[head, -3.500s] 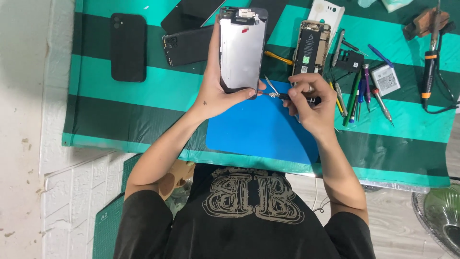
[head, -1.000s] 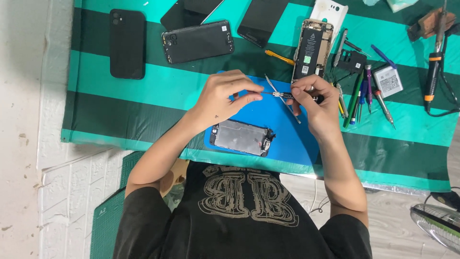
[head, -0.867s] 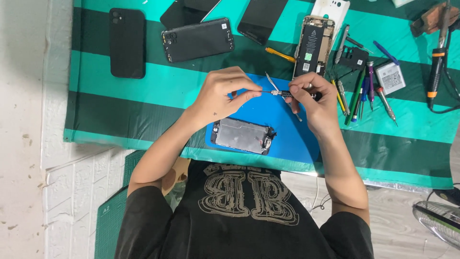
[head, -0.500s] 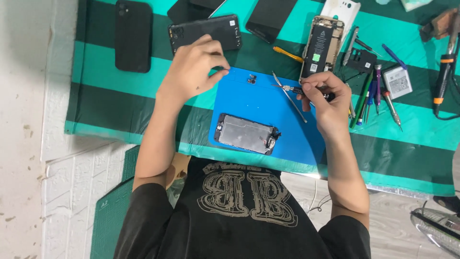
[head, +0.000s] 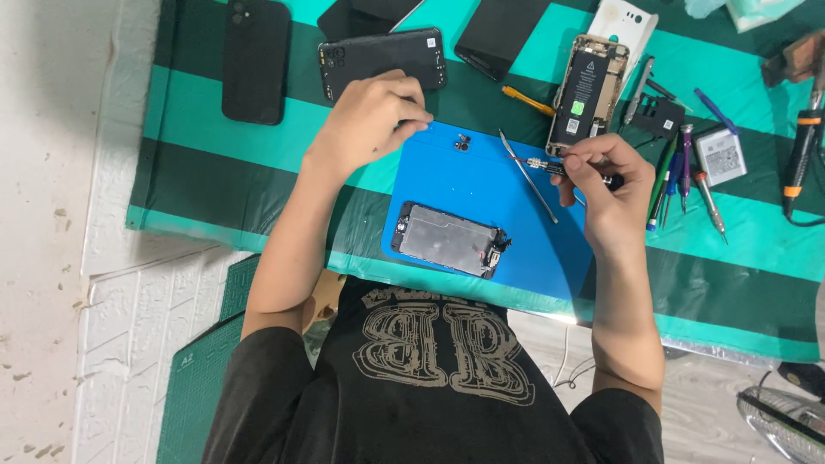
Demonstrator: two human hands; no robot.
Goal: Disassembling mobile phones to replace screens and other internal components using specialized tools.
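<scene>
Tweezers (head: 528, 174) sat pinched in my right hand (head: 606, 185) at mid-right, while my left hand (head: 369, 120), loosely curled and empty, touched the blue mat (head: 481, 185).

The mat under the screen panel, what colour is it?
Plain bright blue. The mat lies on a cloth with green and dark stripes, clearest in the head view.
</scene>
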